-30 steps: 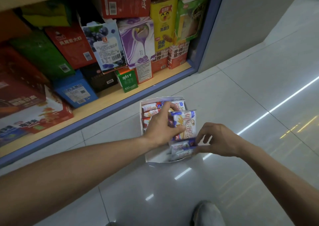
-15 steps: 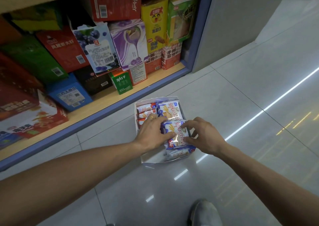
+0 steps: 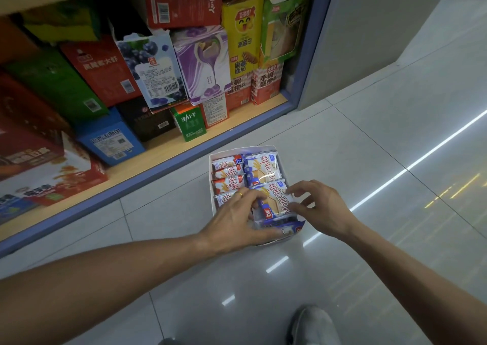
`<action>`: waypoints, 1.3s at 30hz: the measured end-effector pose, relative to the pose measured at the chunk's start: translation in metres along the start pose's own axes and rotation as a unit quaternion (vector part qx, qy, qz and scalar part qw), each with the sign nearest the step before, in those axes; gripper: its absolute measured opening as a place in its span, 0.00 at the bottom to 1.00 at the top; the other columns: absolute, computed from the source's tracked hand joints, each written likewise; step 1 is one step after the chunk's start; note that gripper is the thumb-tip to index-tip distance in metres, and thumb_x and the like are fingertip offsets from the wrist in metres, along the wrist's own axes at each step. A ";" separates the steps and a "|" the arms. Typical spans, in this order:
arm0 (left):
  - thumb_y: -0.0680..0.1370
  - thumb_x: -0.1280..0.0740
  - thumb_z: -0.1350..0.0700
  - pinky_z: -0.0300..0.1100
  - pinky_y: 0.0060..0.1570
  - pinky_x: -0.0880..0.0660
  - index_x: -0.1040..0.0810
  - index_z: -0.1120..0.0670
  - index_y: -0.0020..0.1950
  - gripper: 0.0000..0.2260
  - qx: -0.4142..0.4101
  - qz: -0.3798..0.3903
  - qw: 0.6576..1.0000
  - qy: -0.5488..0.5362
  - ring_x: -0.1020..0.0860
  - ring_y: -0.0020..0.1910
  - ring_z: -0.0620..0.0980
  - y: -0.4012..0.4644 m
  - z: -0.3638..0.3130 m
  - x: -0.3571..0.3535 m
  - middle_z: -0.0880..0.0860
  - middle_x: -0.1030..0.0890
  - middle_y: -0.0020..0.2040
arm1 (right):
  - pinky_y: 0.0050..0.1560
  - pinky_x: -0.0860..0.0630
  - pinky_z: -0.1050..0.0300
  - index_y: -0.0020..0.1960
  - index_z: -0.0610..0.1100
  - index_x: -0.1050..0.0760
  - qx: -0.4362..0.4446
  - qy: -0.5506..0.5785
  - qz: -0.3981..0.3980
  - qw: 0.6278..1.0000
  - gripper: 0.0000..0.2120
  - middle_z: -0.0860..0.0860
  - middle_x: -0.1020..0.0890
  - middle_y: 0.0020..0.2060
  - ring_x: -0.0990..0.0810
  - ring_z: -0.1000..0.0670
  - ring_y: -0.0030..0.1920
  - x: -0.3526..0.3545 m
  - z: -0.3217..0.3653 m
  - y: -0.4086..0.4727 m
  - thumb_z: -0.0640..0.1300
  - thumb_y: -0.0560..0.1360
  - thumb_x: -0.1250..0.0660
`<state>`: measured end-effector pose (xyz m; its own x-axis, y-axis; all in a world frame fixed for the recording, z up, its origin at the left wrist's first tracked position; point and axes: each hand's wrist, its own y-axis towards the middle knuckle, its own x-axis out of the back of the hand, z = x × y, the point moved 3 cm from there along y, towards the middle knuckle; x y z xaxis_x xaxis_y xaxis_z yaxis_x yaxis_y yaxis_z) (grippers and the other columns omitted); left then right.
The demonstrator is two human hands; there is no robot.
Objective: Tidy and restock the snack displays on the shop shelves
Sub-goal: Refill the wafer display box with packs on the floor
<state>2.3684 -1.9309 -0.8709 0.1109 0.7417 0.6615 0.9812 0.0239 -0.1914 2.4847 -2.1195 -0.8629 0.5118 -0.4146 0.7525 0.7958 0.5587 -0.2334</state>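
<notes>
two hands reach into a small white box (image 3: 279, 157) on the shiny floor (image 3: 369, 139), in the lower middle of the frame. the box is full of snack packs in two rows. the packs (image 3: 228, 172) in the left row are red and white, with wheat drawn on them. the packs in the right row are blue and white, and their curly red writing is hard to read. the left hand (image 3: 234, 226), with a gold ring (image 3: 240, 194), pinches the left edge of a blue pack (image 3: 275, 199) lying on top. the right hand (image 3: 320, 209) touches that pack's right edge with spread, bent fingers. in the upper left, the shelf (image 3: 163, 157) holds many boxes with chinese writing, like a yellow box (image 3: 242, 39) with a smiling face.
</notes>
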 end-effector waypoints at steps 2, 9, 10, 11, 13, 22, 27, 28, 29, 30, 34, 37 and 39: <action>0.75 0.30 0.34 0.31 0.47 0.26 0.31 0.44 0.69 0.27 0.027 -0.078 0.997 -0.004 0.26 0.53 0.39 -0.002 0.005 0.014 0.44 0.29 0.62 | 0.40 0.19 0.56 0.60 0.51 0.22 -0.045 0.060 -0.039 0.996 0.10 0.54 0.18 0.52 0.18 0.55 0.44 0.001 -0.008 0.001 0.50 0.79 0.32; 0.76 0.24 0.48 0.58 0.71 0.30 0.52 0.48 0.83 0.46 0.360 -0.059 0.921 -0.135 0.32 0.75 0.60 -0.010 0.070 0.025 0.57 0.36 0.78 | 0.57 0.20 0.47 0.74 0.51 0.31 -0.270 0.340 0.045 0.900 0.20 0.47 0.21 0.62 0.22 0.45 0.60 -0.012 -0.012 0.018 0.45 0.83 0.38; 0.74 0.23 0.48 0.59 0.69 0.28 0.54 0.44 0.83 0.48 0.367 -0.021 0.912 -0.182 0.29 0.74 0.60 -0.010 0.072 0.022 0.55 0.31 0.76 | 0.55 0.19 0.47 0.74 0.51 0.31 -0.283 0.355 0.073 0.888 0.19 0.47 0.19 0.60 0.21 0.45 0.60 -0.016 -0.007 0.019 0.44 0.83 0.39; 0.73 0.22 0.45 0.61 0.66 0.25 0.51 0.40 0.82 0.48 0.350 -0.006 0.915 -0.200 0.26 0.71 0.58 -0.009 0.073 0.020 0.52 0.26 0.73 | 0.51 0.18 0.48 0.73 0.51 0.31 -0.287 0.354 0.096 0.885 0.18 0.46 0.17 0.58 0.19 0.45 0.58 -0.019 -0.002 0.019 0.44 0.84 0.39; 0.70 0.22 0.39 0.62 0.61 0.21 0.43 0.35 0.77 0.42 0.307 0.006 0.931 -0.196 0.23 0.68 0.55 -0.004 0.077 0.017 0.46 0.22 0.68 | 0.46 0.17 0.49 0.71 0.51 0.29 -0.281 0.338 0.113 0.891 0.16 0.46 0.15 0.54 0.16 0.46 0.53 -0.021 0.006 0.020 0.43 0.84 0.40; 0.74 0.26 0.54 0.62 0.60 0.20 0.43 0.35 0.76 0.38 0.288 0.024 0.922 -0.258 0.22 0.66 0.54 -0.027 -0.003 0.099 0.50 0.22 0.66 | 0.46 0.17 0.49 0.64 0.54 0.25 -0.263 0.341 0.110 0.896 0.12 0.49 0.14 0.49 0.16 0.48 0.51 0.033 0.056 0.011 0.43 0.84 0.40; 0.79 0.31 0.65 0.54 0.53 0.17 0.37 0.31 0.64 0.30 0.309 0.000 0.898 -0.313 0.20 0.60 0.51 -0.070 -0.094 0.189 0.46 0.20 0.58 | 0.45 0.18 0.50 0.67 0.54 0.24 -0.258 0.344 0.126 0.894 0.14 0.50 0.13 0.49 0.15 0.46 0.53 0.126 0.143 -0.014 0.46 0.83 0.37; 0.79 0.31 0.65 0.55 0.54 0.17 0.37 0.30 0.63 0.31 0.317 -0.008 0.893 -0.319 0.20 0.61 0.51 -0.082 -0.115 0.210 0.45 0.20 0.59 | 0.45 0.18 0.51 0.67 0.55 0.24 -0.260 0.343 0.127 0.894 0.13 0.51 0.13 0.49 0.15 0.47 0.52 0.148 0.164 -0.021 0.46 0.83 0.37; 0.79 0.31 0.64 0.56 0.56 0.18 0.37 0.28 0.63 0.31 0.324 -0.016 0.889 -0.324 0.20 0.61 0.52 -0.094 -0.137 0.230 0.45 0.20 0.60 | 0.44 0.18 0.51 0.67 0.55 0.24 -0.259 0.343 0.130 0.893 0.13 0.52 0.13 0.48 0.15 0.47 0.52 0.171 0.186 -0.029 0.47 0.83 0.37; 0.79 0.32 0.64 0.57 0.57 0.18 0.36 0.27 0.64 0.32 0.328 -0.023 0.885 -0.331 0.20 0.62 0.52 -0.106 -0.158 0.250 0.46 0.20 0.61 | 0.44 0.18 0.52 0.66 0.55 0.23 -0.258 0.344 0.130 0.893 0.13 0.52 0.13 0.47 0.15 0.48 0.51 0.195 0.209 -0.038 0.47 0.83 0.37; 0.78 0.31 0.64 0.57 0.55 0.17 0.32 0.25 0.64 0.33 0.343 -0.048 0.874 -0.342 0.21 0.63 0.53 -0.154 -0.248 0.337 0.47 0.19 0.62 | 0.49 0.18 0.49 0.65 0.57 0.24 -0.248 0.340 0.136 0.897 0.12 0.54 0.12 0.47 0.15 0.48 0.53 0.288 0.303 -0.083 0.49 0.84 0.40; 0.76 0.31 0.63 0.56 0.53 0.17 0.32 0.21 0.62 0.35 0.354 -0.071 0.869 -0.338 0.19 0.62 0.52 -0.189 -0.322 0.403 0.46 0.18 0.62 | 0.47 0.18 0.53 0.64 0.57 0.24 -0.226 0.343 0.141 0.901 0.11 0.55 0.12 0.46 0.14 0.52 0.48 0.359 0.374 -0.119 0.46 0.84 0.39; 0.76 0.31 0.64 0.58 0.54 0.17 0.32 0.24 0.64 0.34 0.358 -0.092 0.866 -0.337 0.18 0.60 0.52 -0.212 -0.371 0.446 0.45 0.18 0.61 | 0.44 0.19 0.57 0.61 0.57 0.23 -0.203 0.334 0.147 0.909 0.11 0.56 0.12 0.46 0.13 0.55 0.44 0.405 0.422 -0.142 0.44 0.84 0.38</action>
<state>2.2685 -1.8539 -0.2660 -0.3907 0.8982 0.2013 0.5957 0.4134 -0.6887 2.4425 -2.0635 -0.2651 0.6957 -0.7096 0.1116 0.5778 0.4605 -0.6739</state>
